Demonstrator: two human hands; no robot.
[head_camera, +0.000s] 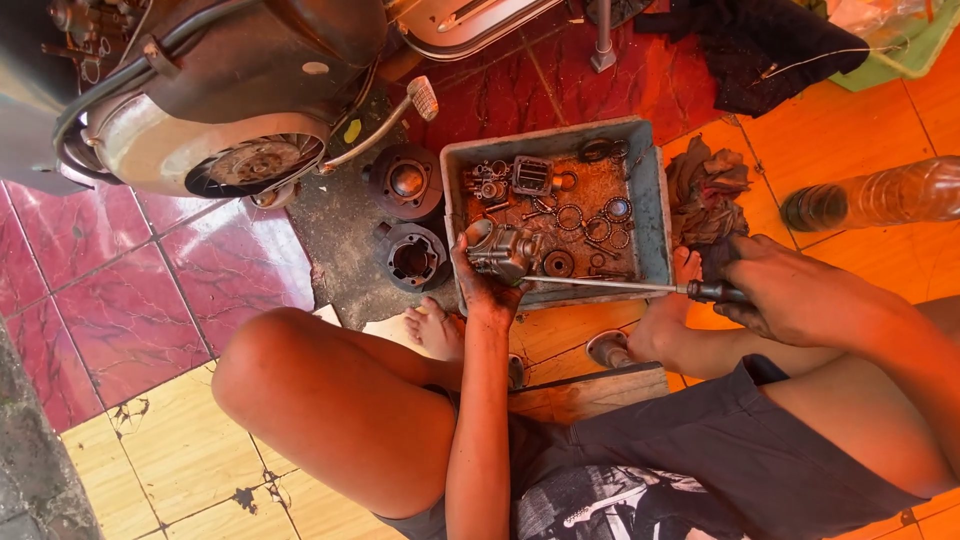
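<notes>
— How far along was the work on the carburettor (503, 251)?

— Midway, I'd judge. The engine had already been stripped: two cylinder parts (408, 220) lay on the dark mat beside the scooter (220, 90), and the grey tray (650, 190) held loose rings, gaskets and a finned block. The carburettor was still in one piece, with the screwdriver (620, 287) set against it, so its own screws or jets were yet to be dealt with.

— Where was it?

— Held over the near left corner of the tray, just above the rim, not resting among the parts.

— And the left hand (487, 290)?

— It came up from between the knees, forearm nearly straight ahead, fingers curled snugly around the carburettor's lower side, gripping it firmly.

— The right hand (790, 295)?

— Out to the right, over the shin, closed in a fist around the screwdriver's dark handle. The long shaft ran level to the left, along the tray's near edge, and its tip met the carburettor's side. Whether the tip sat in a screw slot I couldn't tell.

— Anything else nearby?

— A dirty rag (705, 190) lay just right of the tray, and a plastic bottle (880, 195) lay on its side farther right on the orange tiles.
</notes>
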